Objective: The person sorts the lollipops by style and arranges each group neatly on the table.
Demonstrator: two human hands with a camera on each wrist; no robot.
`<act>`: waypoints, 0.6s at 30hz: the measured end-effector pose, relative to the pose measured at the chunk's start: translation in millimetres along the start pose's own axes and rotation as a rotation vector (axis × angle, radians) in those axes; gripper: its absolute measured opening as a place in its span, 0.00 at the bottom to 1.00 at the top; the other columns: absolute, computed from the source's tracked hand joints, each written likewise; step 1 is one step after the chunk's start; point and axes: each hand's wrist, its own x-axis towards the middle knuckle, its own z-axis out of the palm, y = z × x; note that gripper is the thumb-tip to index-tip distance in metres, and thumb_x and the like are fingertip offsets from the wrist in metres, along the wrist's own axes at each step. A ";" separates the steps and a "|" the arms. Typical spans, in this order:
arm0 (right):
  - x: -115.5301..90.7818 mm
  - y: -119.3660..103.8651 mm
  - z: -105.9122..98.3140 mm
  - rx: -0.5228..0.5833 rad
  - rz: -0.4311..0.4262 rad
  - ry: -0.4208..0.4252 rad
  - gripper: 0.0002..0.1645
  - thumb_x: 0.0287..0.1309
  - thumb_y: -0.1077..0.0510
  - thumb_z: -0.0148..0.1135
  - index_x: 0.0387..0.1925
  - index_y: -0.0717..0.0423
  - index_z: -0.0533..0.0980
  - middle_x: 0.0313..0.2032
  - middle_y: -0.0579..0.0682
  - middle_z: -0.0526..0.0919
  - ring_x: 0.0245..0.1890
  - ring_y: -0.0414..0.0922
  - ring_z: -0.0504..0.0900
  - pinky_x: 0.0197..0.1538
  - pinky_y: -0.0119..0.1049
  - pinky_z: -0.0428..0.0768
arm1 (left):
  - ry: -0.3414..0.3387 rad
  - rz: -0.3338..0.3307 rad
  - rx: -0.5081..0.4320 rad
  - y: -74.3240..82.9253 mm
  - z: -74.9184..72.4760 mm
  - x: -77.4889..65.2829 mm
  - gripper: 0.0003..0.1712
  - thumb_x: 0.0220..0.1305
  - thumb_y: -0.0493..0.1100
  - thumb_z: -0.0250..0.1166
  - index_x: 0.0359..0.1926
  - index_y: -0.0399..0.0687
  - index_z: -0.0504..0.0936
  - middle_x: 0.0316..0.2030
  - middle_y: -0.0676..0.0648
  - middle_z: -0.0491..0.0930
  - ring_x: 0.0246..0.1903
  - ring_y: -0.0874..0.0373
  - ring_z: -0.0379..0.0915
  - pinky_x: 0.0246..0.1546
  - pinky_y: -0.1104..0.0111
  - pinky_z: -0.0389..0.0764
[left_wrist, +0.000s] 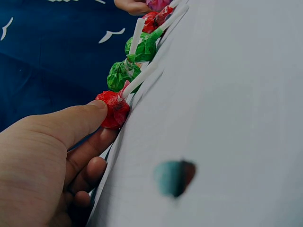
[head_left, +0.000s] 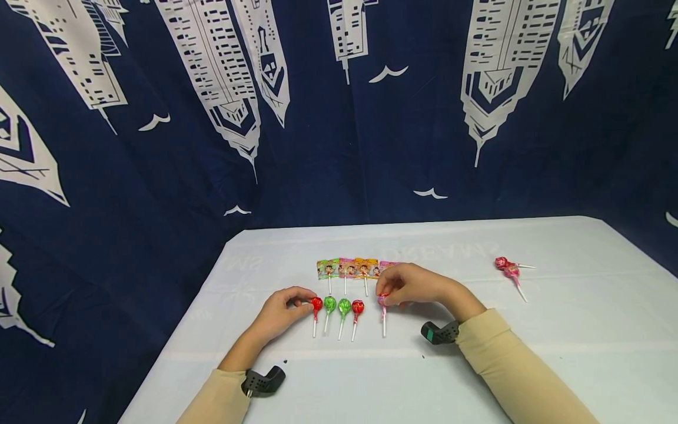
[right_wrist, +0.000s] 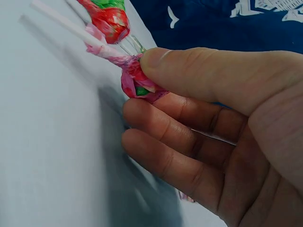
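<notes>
My left hand [head_left: 279,313] pinches the head of a red lollipop [head_left: 316,304] at the left end of a row; in the left wrist view the thumb presses the red wrapper [left_wrist: 113,109]. Beside it lie two green lollipops [head_left: 330,304] and another red lollipop [head_left: 358,307], sticks toward me. My right hand [head_left: 418,285] holds a pink lollipop [right_wrist: 135,78] by its wrapped head between thumb and fingers, right of that red one with a gap between. Its white stick points toward me. Behind stands a second row of flat-wrapped lollipops [head_left: 346,268], the rightmost partly hidden by my right hand.
Two more lollipops, red and pink [head_left: 511,270], lie crossed on the right part of the white table [head_left: 556,365]. A dark blue curtain [head_left: 339,147] with white building prints hangs behind the table. Small dark specks dot the cloth near my left wrist.
</notes>
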 end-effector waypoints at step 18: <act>9.2 -5.9 20.5 -0.039 -0.057 0.014 0.06 0.58 0.59 0.71 0.37 0.53 0.81 0.30 0.50 0.81 0.23 0.43 0.78 0.24 0.37 0.81 | 0.001 -0.002 0.003 -1.5 0.4 1.1 0.10 0.60 0.42 0.72 0.43 0.57 0.88 0.31 0.54 0.78 0.34 0.60 0.69 0.36 0.71 0.68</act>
